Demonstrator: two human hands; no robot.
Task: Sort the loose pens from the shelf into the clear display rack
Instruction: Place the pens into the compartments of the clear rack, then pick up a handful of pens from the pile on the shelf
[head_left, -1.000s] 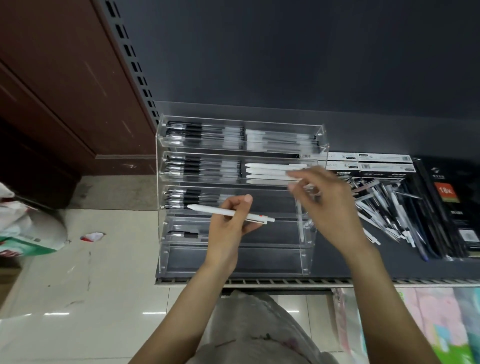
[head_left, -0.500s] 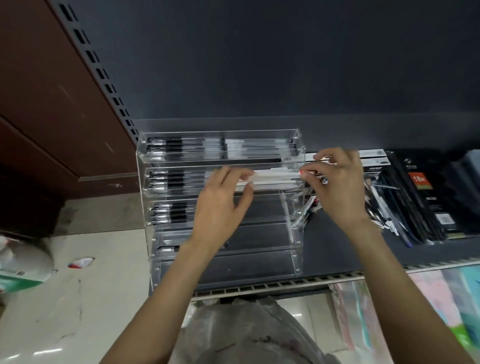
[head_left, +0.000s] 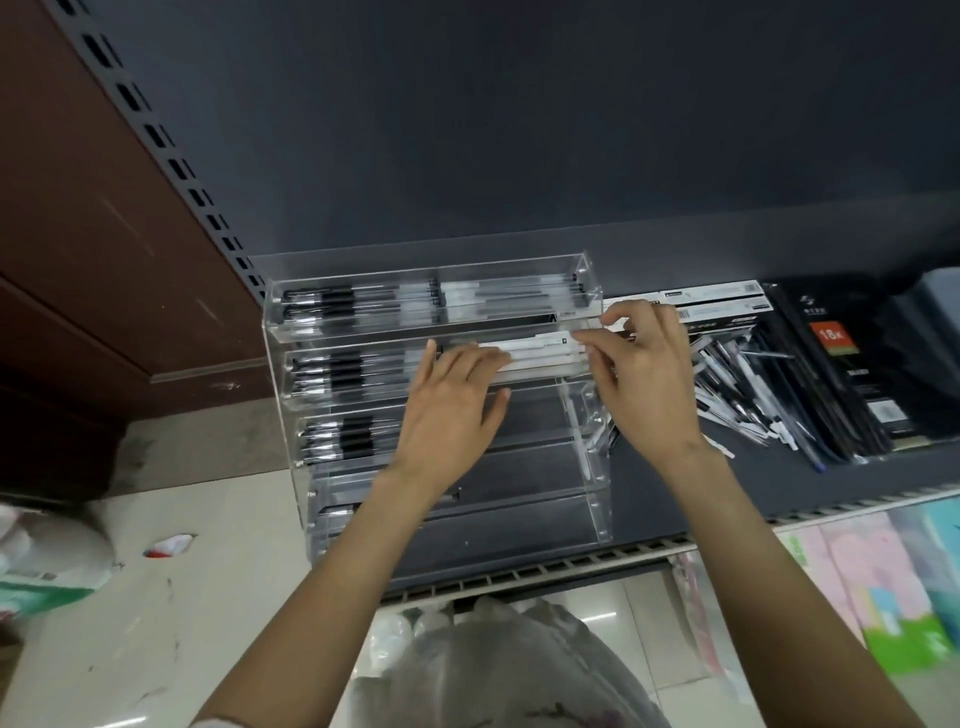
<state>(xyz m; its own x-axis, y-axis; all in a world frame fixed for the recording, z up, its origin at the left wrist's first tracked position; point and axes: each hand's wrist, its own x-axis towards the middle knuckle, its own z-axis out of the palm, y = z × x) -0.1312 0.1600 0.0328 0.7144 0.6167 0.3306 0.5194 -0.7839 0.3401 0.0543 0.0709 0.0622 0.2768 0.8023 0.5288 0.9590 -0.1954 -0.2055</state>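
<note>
White pens (head_left: 540, 353) betw. left hand (head_left: 452, 410) & right hand (head_left: 649, 384) fingertips.

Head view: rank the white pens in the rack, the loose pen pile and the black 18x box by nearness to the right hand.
From the right hand:
1. White pens, second tier, at its fingertips.
2. Loose pen pile, on the shelf just right.
3. Black 18x box, farther right.
</note>
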